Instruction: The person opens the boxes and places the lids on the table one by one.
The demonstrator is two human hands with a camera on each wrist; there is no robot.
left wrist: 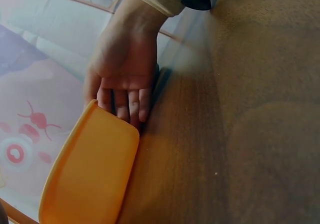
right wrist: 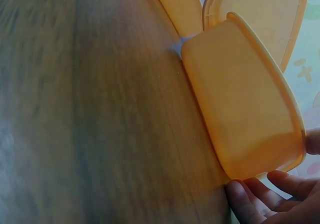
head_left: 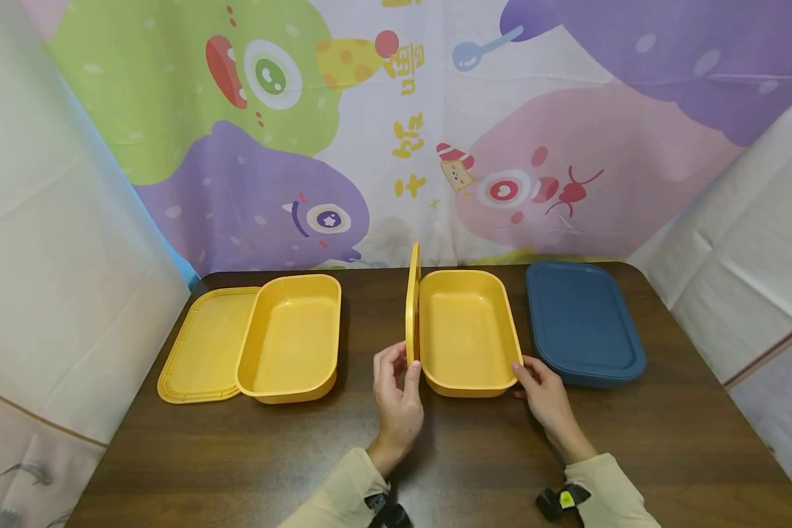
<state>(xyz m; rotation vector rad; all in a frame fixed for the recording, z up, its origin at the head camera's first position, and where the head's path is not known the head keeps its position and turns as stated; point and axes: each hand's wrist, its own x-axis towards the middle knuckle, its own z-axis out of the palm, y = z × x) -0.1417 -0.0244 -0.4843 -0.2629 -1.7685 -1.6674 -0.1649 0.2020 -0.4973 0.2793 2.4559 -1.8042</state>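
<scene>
A yellow lid [head_left: 413, 304] stands on edge along the left side of the middle yellow box [head_left: 470, 330]. My left hand [head_left: 397, 407] pinches its near end between thumb and fingers. The right hand [head_left: 548, 400] grips the box's near right corner, thumb over the rim. In the right wrist view, fingertips [right wrist: 282, 184] press the outer wall of the box [right wrist: 240, 103], with the upright lid [right wrist: 280, 13] behind. Across the left wrist view, the right hand [left wrist: 125, 63] reaches behind the box [left wrist: 90, 169], which hides its fingertips.
On the left, a second yellow box [head_left: 290, 337] overlaps another yellow lid [head_left: 207, 345] lying flat. A blue box with its lid on [head_left: 585, 323] sits at right. All stand on a dark wooden table [head_left: 251, 462], before a cartoon-printed curtain [head_left: 383, 169].
</scene>
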